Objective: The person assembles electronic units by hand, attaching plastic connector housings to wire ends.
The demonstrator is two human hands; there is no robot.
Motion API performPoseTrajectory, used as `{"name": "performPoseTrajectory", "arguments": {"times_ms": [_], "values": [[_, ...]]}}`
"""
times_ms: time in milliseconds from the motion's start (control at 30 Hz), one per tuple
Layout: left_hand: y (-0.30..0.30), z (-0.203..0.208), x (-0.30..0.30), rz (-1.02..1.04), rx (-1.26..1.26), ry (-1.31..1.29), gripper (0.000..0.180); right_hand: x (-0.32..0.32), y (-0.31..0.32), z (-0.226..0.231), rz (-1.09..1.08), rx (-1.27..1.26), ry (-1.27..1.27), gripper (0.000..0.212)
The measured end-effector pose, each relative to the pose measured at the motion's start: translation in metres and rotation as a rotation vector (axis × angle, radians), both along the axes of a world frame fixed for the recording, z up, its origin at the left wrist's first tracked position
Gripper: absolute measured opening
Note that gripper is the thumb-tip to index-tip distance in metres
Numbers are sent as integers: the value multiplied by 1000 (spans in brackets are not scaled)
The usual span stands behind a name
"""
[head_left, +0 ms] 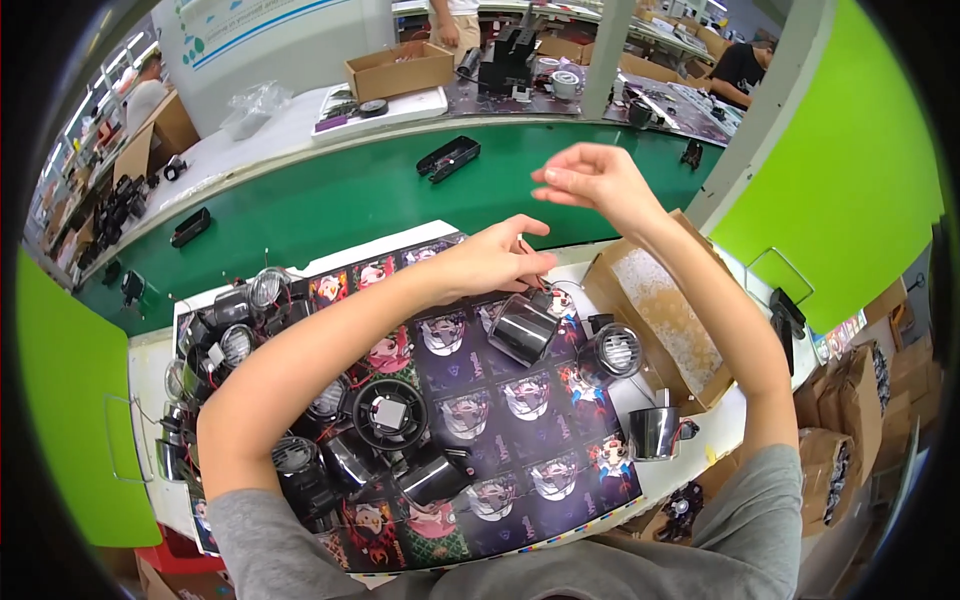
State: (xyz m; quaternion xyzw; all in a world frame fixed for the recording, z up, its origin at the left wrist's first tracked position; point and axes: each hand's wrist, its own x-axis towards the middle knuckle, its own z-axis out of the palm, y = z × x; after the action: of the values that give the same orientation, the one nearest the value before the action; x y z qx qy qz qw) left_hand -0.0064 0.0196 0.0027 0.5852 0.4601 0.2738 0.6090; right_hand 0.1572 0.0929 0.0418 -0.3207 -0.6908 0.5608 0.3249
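Observation:
My left hand (490,258) reaches over the far part of a patterned sheet (490,440). Its thumb and fingers curl around thin red wires (524,247), just beyond a glossy black cylindrical housing (523,328) lying on its side. Higher and further right, my right hand (595,180) is raised above the green surface with its fingertips pinched together. Whatever lies in that pinch is too small to make out. Below my right forearm is a cardboard box (706,398) of small translucent pieces (665,310). A round grille-faced black unit (610,352) sits beside that box.
Several black fan-like units (390,415) crowd the left of the sheet. Another black cylinder (653,433) stands at right. Black shells (448,158) lie on the green conveyor surface (330,190). Green side panels (850,170) flank the bench. Other people (745,72) are further back.

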Motion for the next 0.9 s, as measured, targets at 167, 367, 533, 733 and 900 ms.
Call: {"name": "performPoseTrajectory", "arguments": {"times_ms": [167,367,533,733,900], "values": [[6,-4,-13,-101,-106,-92,28,7,3,-18,-41,-46,-32,31],[9,-12,-2,15,-1,-111,15,14,8,-24,45,-94,38,24],[5,-11,5,160,-21,-151,20,16,2,-18,38,-89,126,21],[7,-17,1,339,7,-287,8,16,-3,-21,81,-116,85,22],[11,-14,-5,388,-30,-613,11,14,-7,-23,6,-73,8,20]]}}
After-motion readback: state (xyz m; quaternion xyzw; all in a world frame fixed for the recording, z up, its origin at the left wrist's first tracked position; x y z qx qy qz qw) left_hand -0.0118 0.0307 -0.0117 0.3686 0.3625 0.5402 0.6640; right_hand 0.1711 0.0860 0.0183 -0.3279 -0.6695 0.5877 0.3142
